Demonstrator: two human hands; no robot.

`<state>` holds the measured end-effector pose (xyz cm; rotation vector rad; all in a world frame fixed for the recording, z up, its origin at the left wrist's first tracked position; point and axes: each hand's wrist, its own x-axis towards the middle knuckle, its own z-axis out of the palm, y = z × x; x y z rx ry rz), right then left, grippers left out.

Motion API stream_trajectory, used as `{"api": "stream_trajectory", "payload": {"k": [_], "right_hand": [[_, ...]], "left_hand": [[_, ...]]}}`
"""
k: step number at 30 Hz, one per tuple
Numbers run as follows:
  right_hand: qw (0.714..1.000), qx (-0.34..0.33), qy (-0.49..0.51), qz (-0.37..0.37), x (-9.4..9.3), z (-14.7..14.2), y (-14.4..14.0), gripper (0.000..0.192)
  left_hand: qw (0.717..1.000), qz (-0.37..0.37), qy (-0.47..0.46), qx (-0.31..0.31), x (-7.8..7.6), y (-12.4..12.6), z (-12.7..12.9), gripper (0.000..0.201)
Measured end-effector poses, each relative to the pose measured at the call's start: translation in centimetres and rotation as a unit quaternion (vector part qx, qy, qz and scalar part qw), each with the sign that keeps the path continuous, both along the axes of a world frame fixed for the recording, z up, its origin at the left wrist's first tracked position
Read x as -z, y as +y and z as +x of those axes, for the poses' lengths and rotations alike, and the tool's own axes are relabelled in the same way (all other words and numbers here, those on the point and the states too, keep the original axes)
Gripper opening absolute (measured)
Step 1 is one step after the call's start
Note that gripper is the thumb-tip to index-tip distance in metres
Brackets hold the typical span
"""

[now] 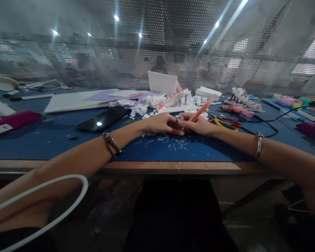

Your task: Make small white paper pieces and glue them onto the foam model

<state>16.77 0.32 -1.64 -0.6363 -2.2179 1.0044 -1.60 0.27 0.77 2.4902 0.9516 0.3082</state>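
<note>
My right hand (196, 124) grips a slim orange pen-shaped tool (203, 108), its upper end slanting up to the right. Its tip points down to where both hands meet on the blue mat (55, 140). My left hand (162, 123) has its fingers curled around something small against that tip; the piece itself is hidden by the fingers. White scraps (173, 141) are strewn on the mat just in front of both hands. A bracelet sits on each wrist.
Behind the hands stands a small white foam model with purple posts (173, 99) amid white cut-offs. A black phone (103, 119) lies to the left, yellow-and-red scissors (227, 122) and a black cable to the right. White and purple sheets (76, 99) lie far left. A perforated screen closes the back.
</note>
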Motion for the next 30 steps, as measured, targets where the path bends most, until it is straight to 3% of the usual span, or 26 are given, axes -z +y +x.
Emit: {"api": "stream_trajectory", "payload": {"k": [6,22,30], "right_hand": [[0.999,0.006,0.036,-0.013,0.38,0.07,0.36,0.021],[0.999,0.008,0.032,-0.009,0.55,0.08,0.59,0.019],[1.0,0.015,0.009,-0.003,0.2,0.12,0.24,0.019]], "left_hand": [[0.999,0.023,-0.005,0.029,-0.15,0.06,-0.07,0.027],[0.982,0.164,-0.006,0.092,-0.17,0.07,-0.01,0.015],[0.979,0.158,-0.006,0.132,-0.48,0.03,-0.16,0.014]]}}
